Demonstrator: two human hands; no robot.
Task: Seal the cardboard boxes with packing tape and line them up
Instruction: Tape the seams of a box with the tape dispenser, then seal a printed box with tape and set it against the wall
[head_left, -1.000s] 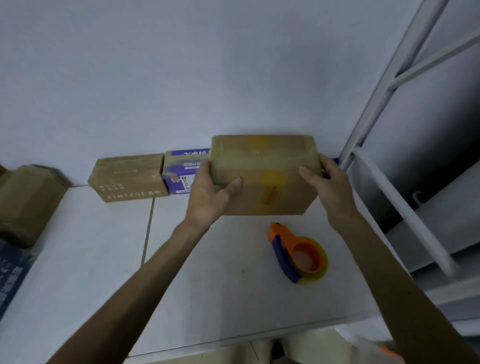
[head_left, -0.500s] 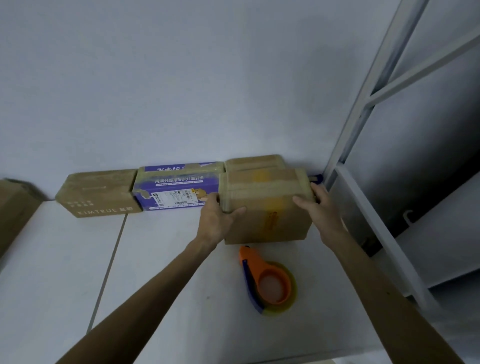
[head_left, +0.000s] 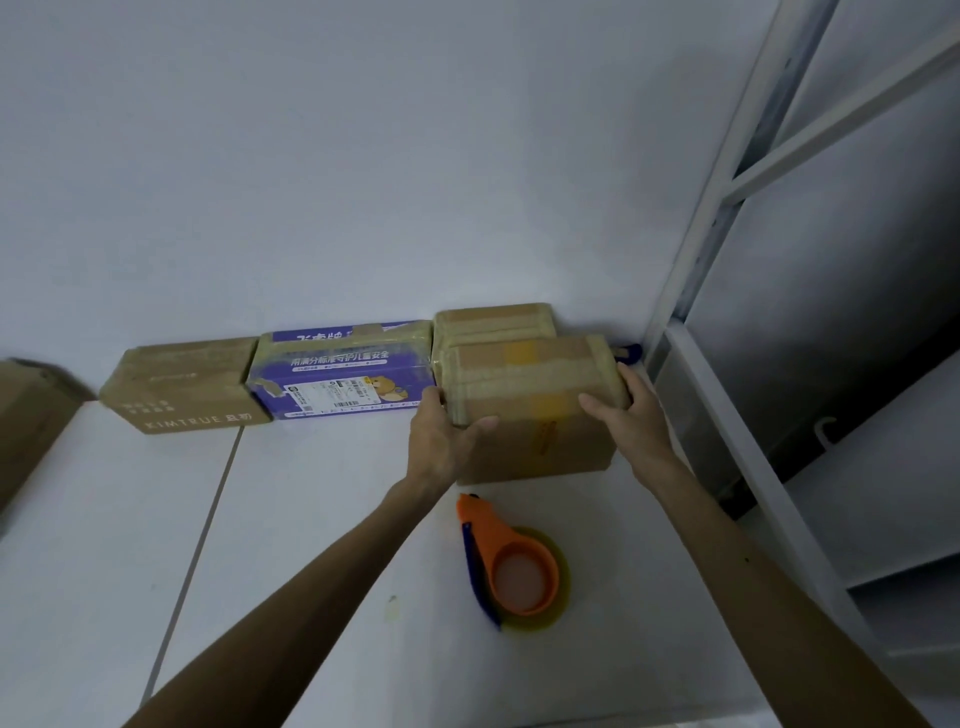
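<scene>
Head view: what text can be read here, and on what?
"KIMTRUE 且初": brown box on the left, front face.
"用满分标准守护儿童安全": purple box, front face.
Its top lettering: partly covered, unreadable.
Its shipping label: too small.
Orange print on the held box: blurred.

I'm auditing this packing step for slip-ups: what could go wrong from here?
1. The taped box, gripped by the left hand and right hand, stands in front of the rear box, not beside it; left there, it may break the line.
2. The tape dispenser lies just in front of it; withdrawing arms could knock it.
</scene>
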